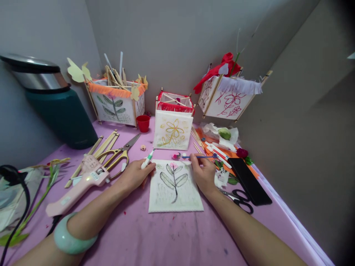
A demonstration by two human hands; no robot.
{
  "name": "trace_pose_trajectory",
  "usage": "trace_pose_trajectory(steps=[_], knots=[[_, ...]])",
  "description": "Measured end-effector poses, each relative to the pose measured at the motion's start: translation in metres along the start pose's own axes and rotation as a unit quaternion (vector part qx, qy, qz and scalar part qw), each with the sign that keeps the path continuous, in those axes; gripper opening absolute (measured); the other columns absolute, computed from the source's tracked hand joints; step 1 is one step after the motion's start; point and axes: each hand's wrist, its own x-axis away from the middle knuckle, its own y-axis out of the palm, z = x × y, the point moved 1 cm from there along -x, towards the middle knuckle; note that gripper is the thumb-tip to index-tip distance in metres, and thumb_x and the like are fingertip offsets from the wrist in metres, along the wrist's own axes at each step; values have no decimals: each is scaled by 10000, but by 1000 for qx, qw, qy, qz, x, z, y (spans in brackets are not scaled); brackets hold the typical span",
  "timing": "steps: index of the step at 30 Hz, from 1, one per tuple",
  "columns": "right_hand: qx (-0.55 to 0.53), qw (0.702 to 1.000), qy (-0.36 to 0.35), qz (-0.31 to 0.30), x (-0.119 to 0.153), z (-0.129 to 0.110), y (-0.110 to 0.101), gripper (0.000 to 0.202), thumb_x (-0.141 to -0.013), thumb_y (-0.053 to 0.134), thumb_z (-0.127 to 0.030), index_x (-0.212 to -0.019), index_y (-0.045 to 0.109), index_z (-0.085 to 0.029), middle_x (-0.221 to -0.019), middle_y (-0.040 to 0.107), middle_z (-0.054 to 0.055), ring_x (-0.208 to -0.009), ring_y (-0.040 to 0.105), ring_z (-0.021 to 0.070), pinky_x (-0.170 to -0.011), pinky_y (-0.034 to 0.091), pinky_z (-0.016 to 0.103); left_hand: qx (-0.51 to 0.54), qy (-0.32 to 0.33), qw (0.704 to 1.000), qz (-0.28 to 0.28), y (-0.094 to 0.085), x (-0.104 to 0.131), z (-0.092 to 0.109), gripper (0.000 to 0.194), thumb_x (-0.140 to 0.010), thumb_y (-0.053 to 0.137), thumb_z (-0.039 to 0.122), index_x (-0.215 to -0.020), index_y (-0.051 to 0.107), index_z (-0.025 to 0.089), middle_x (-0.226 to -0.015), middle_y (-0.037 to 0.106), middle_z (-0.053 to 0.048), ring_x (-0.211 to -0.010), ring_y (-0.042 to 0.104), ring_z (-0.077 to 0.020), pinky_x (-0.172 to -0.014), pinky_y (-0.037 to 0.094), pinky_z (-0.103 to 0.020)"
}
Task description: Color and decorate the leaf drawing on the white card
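A white square panel (163, 203) painted with a leafy stem and a pink flower lies flat on the table before me. My left hand (135, 173) is closed around a white and green marker pen (148, 158), with its fingers at the panel's upper left edge. In my right hand (203, 171) is a thin blue paintbrush (191, 157), held level, its pinkish tip pointing left above the panel's top edge. The right hand rests at the panel's right edge. Just behind stands a small box with a yellow flower panel (173, 129) and red fringe.
Left are gold-handled scissors (119, 153), wooden sticks (107, 146), a pink glue gun (80, 184) and a teal bottle (61, 114). A red cup (143, 123) stands behind. To the right lie a black phone (249, 181), black-handled scissors (241, 201) and paper scraps. Two decorated boxes stand at the back.
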Motion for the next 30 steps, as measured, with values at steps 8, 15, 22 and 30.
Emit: trace_pose_trajectory(steps=[8, 15, 22, 30], knots=[[-53, 998, 23, -16, -1, 1, 2, 213, -844, 544, -322, -759, 661, -166, -724, 674, 31, -608, 598, 137, -607, 466, 258, 4, -5, 1000, -3, 0, 0, 0, 359, -781, 467, 515, -716, 570, 177, -362, 459, 46, -315, 405, -113, -379, 298, -234], [-99, 994, 14, -39, 0, 1, 7, 176, -842, 552, -324, -819, 648, -179, -757, 673, 22, -589, 596, 126, -602, 477, 260, -15, -5, 1000, -2, -2, 1, 3, 370, -774, 462, 525, -721, 581, 178, -366, 470, 48, -335, 424, -116, -414, 332, -233], [-138, 989, 28, -39, 0, -4, 0, 179, -895, 457, -291, -959, 586, -183, -802, 650, 26, -602, 559, 113, -601, 470, 258, -47, 11, 999, 13, -1, 1, 2, 365, -795, 432, 507, -774, 601, 183, -397, 500, 40, -352, 430, -125, -429, 327, -239], [-112, 994, 6, -20, -1, -4, -4, 160, -876, 466, -261, -945, 591, -190, -869, 630, 33, -783, 576, 150, -748, 456, 290, -163, 131, 966, 154, -13, 5, 12, 297, -792, 489, 437, -841, 625, 177, -742, 648, -20, -669, 556, -156, -628, 376, -242]])
